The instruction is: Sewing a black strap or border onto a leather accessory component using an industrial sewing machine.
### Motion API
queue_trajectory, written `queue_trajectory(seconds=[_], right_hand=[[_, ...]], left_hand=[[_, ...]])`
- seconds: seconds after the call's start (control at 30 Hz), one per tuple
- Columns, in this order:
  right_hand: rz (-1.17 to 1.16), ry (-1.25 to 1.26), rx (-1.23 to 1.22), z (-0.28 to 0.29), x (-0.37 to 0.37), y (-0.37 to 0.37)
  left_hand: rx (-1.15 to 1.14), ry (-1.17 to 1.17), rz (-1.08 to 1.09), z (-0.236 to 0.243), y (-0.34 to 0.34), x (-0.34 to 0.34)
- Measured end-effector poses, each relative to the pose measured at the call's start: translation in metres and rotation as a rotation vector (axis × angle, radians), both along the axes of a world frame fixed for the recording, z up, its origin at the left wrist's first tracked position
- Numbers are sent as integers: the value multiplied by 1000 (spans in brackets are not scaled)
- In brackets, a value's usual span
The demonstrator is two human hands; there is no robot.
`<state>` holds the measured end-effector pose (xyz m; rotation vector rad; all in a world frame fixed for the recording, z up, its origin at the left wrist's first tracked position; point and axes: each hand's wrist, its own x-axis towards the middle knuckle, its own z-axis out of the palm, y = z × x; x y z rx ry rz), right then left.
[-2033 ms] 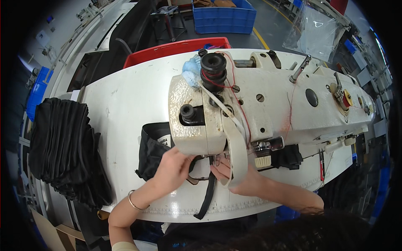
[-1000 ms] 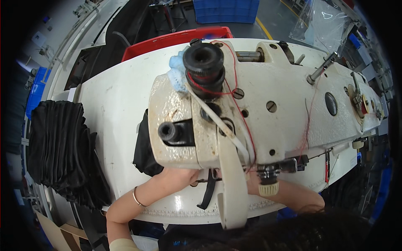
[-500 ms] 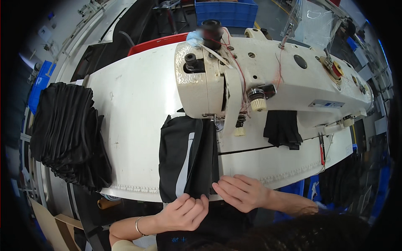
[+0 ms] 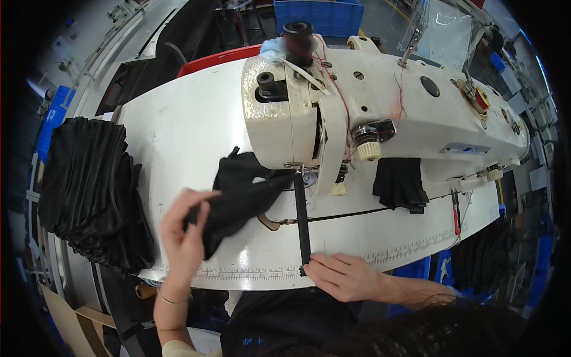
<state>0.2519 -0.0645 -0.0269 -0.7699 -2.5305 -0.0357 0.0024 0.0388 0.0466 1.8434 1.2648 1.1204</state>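
Pinched in my left hand (image 4: 185, 229) is the near left corner of a black fabric piece (image 4: 241, 196), folded up and blurred by motion. Its far end lies beside the needle area of the white sewing machine (image 4: 380, 101). From under the presser foot a narrow black strip (image 4: 303, 226) runs straight toward me. My right hand (image 4: 340, 275) is closed on the near end of that strip, at the table's front edge. A small bit of light grey shows on the folded fabric; the rest of its stripe is hidden.
A thick stack of black fabric pieces (image 4: 89, 190) sits on the left of the white table (image 4: 178, 143). A smaller black fabric pile (image 4: 399, 183) lies under the machine arm. Red-handled snippers (image 4: 457, 214) rest at the right. Behind stand a red tray (image 4: 220, 59) and a blue crate (image 4: 321, 16).
My left hand has swung left and away from me, lifting the fabric piece and folding it off the strip. The strip now lies exposed, with my right hand at its near end.
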Motion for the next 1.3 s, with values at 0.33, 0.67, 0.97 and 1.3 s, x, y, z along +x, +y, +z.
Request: queue_trajectory(seconds=[0.33, 0.67, 0.97, 1.3], right_hand=[[-100, 57, -81, -6, -2, -10], [-89, 73, -54, -10, -1, -10], [-73, 60, -66, -11, 1, -10], [-67, -46, -62, -2, 4, 1]], left_hand=[[703, 807, -657, -35, -67, 25], [639, 710, -651, -56, -70, 36], [639, 685, -655, -62, -69, 37], [625, 686, -669, -61, -53, 39]])
